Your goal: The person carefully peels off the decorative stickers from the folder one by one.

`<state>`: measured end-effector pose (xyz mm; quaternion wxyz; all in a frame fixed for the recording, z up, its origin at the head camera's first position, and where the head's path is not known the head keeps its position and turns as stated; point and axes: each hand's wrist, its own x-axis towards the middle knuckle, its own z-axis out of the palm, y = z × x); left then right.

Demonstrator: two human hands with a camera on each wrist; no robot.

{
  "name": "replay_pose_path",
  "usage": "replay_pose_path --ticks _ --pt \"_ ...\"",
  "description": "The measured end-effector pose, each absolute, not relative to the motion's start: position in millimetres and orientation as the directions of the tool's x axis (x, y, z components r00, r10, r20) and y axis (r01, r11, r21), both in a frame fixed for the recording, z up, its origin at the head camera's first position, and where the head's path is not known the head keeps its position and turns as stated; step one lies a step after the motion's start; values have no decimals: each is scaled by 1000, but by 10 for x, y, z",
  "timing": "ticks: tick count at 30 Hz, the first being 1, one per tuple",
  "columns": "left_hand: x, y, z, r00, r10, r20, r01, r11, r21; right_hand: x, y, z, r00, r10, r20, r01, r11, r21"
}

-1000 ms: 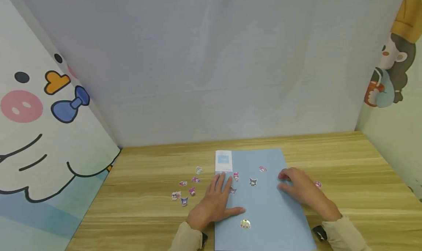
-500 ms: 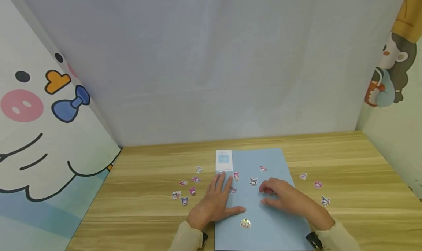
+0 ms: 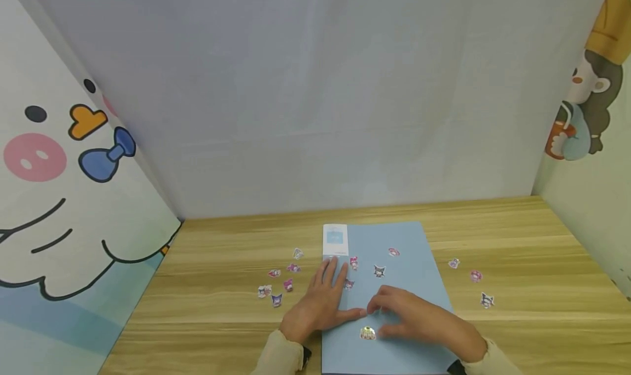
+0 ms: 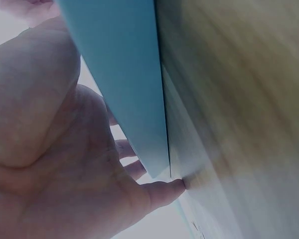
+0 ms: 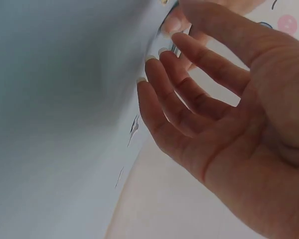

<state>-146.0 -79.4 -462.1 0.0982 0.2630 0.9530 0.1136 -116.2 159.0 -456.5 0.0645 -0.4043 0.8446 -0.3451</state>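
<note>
A light blue folder [image 3: 414, 271] lies flat on the wooden table, and several small cartoon stickers are spread over its cover. My left hand [image 3: 320, 304] rests spread on the folder's left side; in the left wrist view its little finger reaches down by the blue spine [image 4: 124, 74]. Just right of a gold sticker [image 3: 367, 333], my right hand [image 3: 414, 320] is low over the cover with bent, parted fingers. The right wrist view finds nothing between those fingers [image 5: 174, 94]. Farther up the cover are a dark cat-like sticker [image 3: 379, 271] and a pink sticker [image 3: 394, 252].
Loose stickers [image 3: 288, 285] lie in a group on the table [image 3: 212, 287] left of the folder. To its right are a pink sticker [image 3: 475, 276], a purple one [image 3: 453, 263] and a dark one [image 3: 487, 300]. A pale wall [image 3: 345, 107] stands behind.
My right hand has moved left and toward me, from the folder's right edge to beside the gold sticker. This uncovers stickers on the right of the table. The left hand stays put.
</note>
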Motion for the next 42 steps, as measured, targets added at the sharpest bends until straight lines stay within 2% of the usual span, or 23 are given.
replay_pose_path --ticks 9,15,19,36,42 --pt "-1467 -796 -4620 -837 534 -121 498 833 241 -1082 1476 -4601 -638 -746 190 -663 408 -627" --pt "-1461 -797 -4631 -840 529 -119 495 838 230 -1011 1356 -4587 -684 -717 130 -636 500 -588" --pt "-1457 -797 -4631 -840 529 -119 494 837 235 -978 1326 -4595 -703 -699 132 -631 528 -569" --pt "-1451 -796 -4628 -843 519 -140 476 842 256 -984 1283 -4680 -656 -707 264 -707 455 -540" --pt "-1454 -796 -4640 -842 525 -124 483 836 259 -999 1280 -4667 -674 -705 222 -669 455 -587"
